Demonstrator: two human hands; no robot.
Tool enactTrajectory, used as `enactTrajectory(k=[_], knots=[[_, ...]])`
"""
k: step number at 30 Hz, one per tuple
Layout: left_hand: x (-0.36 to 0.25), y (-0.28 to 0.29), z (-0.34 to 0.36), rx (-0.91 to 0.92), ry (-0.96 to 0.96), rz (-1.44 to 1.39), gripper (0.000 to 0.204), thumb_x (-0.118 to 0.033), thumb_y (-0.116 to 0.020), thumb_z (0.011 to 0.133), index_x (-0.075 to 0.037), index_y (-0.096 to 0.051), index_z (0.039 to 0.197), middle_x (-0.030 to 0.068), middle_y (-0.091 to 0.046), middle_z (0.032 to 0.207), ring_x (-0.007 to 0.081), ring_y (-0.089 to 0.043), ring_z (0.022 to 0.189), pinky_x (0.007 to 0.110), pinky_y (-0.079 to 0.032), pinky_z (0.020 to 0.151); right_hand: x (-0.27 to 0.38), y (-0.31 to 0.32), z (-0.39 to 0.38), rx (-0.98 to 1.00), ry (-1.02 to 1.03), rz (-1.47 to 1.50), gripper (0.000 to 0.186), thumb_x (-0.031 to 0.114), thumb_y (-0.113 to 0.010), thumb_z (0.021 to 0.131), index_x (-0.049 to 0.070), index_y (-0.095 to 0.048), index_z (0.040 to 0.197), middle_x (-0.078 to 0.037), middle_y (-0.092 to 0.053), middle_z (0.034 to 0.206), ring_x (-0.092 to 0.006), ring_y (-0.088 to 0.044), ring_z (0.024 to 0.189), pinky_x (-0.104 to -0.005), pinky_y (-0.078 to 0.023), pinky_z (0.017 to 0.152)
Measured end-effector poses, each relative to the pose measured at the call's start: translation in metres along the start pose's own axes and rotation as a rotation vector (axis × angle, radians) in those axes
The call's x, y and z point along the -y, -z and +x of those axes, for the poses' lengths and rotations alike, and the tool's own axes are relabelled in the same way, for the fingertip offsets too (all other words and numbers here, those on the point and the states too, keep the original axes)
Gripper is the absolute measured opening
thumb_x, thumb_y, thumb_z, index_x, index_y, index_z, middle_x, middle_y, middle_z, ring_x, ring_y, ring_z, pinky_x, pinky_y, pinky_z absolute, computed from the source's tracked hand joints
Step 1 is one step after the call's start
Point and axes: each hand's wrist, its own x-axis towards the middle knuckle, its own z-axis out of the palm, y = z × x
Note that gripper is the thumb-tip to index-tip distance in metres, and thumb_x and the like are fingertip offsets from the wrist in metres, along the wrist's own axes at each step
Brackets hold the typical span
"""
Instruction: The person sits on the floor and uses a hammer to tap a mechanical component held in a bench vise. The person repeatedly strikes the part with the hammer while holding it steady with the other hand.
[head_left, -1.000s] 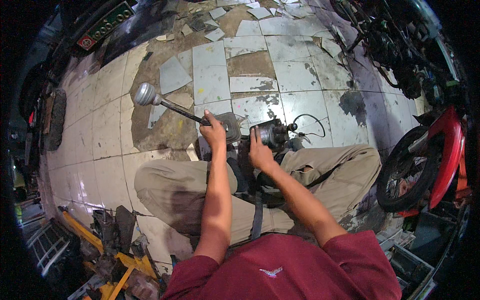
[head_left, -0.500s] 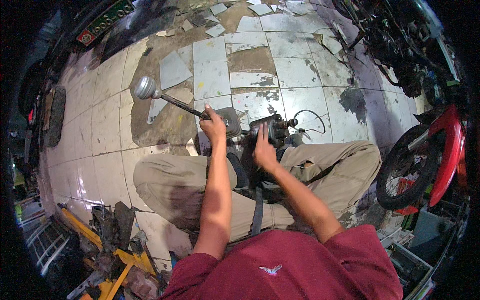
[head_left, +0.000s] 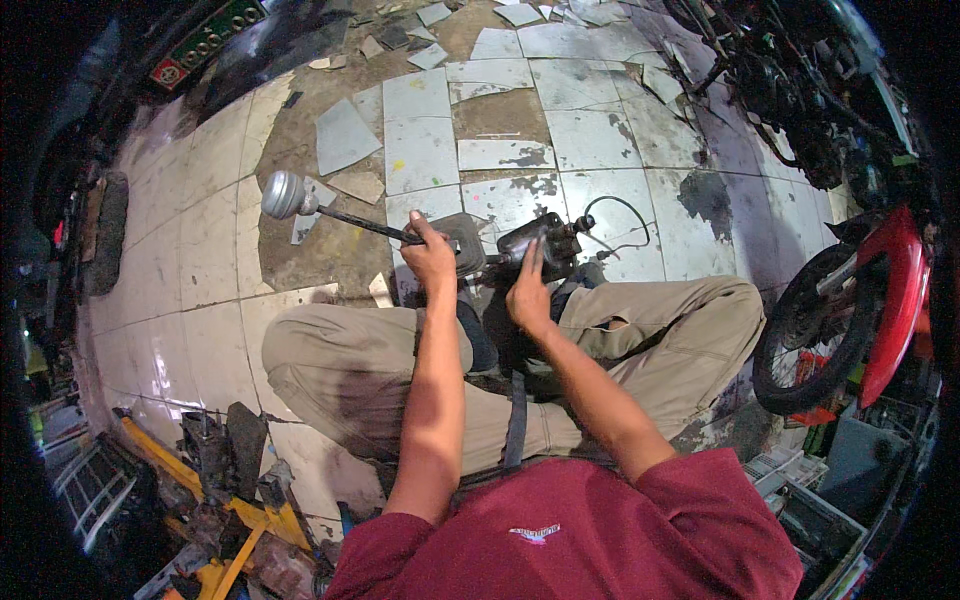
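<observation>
A gear-lever-like part lies across the space in front of my crossed legs. Its ribbed silver knob [head_left: 285, 195] points left on a long dark rod [head_left: 362, 223]. The rod leads to a squarish dark plate [head_left: 464, 238] and then a black housing [head_left: 527, 233] with short stubs. My left hand [head_left: 431, 262] is closed round the rod beside the plate, thumb on top. Against the near face of the housing rests my right hand [head_left: 529, 297], two fingers laid along it; its thumb side is partly hidden. A thin black cable [head_left: 641, 215] loops out from the housing's right end.
Cracked tiles [head_left: 420, 155] and loose tile pieces [head_left: 346, 138] cover the floor ahead. To the right stands a wheel [head_left: 808, 340] under a red fender [head_left: 893, 300]. Yellow metal parts [head_left: 165, 455] lie at lower left, crates [head_left: 825, 520] at lower right.
The knob end has shifted slightly left and down, and the housing has turned a little. My right hand's fingers have slid slightly right along it; my left hand keeps its grip.
</observation>
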Motion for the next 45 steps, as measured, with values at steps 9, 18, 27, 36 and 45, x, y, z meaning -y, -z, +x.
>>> enactTrajectory(k=[9, 18, 27, 36, 45], knots=[[0.009, -0.001, 0.000, -0.038, -0.066, -0.018, 0.055, -0.044, -0.041, 0.095, 0.000, -0.053, 0.064, 0.0121, -0.056, 0.052, 0.0274, -0.057, 0.054, 0.041, -0.043, 0.058, -0.003, -0.002, 0.000, -0.005, 0.093, 0.037, 0.091, -0.004, -0.051, 0.069, -0.002, 0.001, 0.144, -0.022, -0.004, 0.151, -0.0479, -0.059, 0.070, -0.0462, -0.050, 0.053], [0.009, 0.004, -0.003, 0.022, -0.068, 0.007, 0.063, -0.054, -0.046, 0.091, 0.006, -0.058, 0.075, 0.0152, -0.060, 0.058, 0.0296, -0.059, 0.059, 0.044, -0.045, 0.064, 0.014, -0.020, -0.029, 0.112, -0.087, 0.029, 0.097, -0.004, -0.054, 0.068, -0.008, 0.010, 0.141, -0.027, 0.011, 0.149, -0.0479, -0.060, 0.075, -0.0484, -0.050, 0.060], [0.010, -0.002, -0.025, 0.058, -0.203, -0.048, 0.049, -0.041, -0.040, 0.097, 0.003, -0.055, 0.082, 0.0104, -0.057, 0.056, 0.0227, -0.056, 0.054, 0.035, -0.044, 0.058, -0.003, 0.011, 0.007, 0.103, -0.014, 0.016, 0.092, -0.004, -0.053, 0.070, -0.008, 0.006, 0.141, -0.029, 0.001, 0.148, -0.0494, -0.058, 0.078, -0.0445, -0.051, 0.060], [0.014, 0.008, -0.040, 0.083, -0.089, 0.024, 0.045, -0.041, -0.039, 0.097, 0.002, -0.053, 0.092, 0.0100, -0.059, 0.059, 0.0230, -0.059, 0.062, 0.036, -0.044, 0.065, -0.019, -0.010, 0.014, -0.272, -0.102, 0.318, 0.059, 0.000, -0.043, 0.077, -0.008, -0.032, 0.135, -0.033, -0.036, 0.135, -0.0418, -0.040, 0.125, -0.0401, -0.034, 0.103], [0.009, 0.009, -0.049, 0.141, -0.212, 0.040, 0.045, -0.038, -0.039, 0.098, 0.003, -0.053, 0.084, 0.0095, -0.056, 0.063, 0.0213, -0.056, 0.060, 0.035, -0.043, 0.065, -0.022, 0.011, 0.017, -0.226, -0.180, 0.324, 0.064, -0.001, -0.049, 0.074, -0.001, -0.034, 0.136, -0.030, -0.054, 0.110, -0.0455, -0.053, 0.099, -0.0465, -0.043, 0.090]])
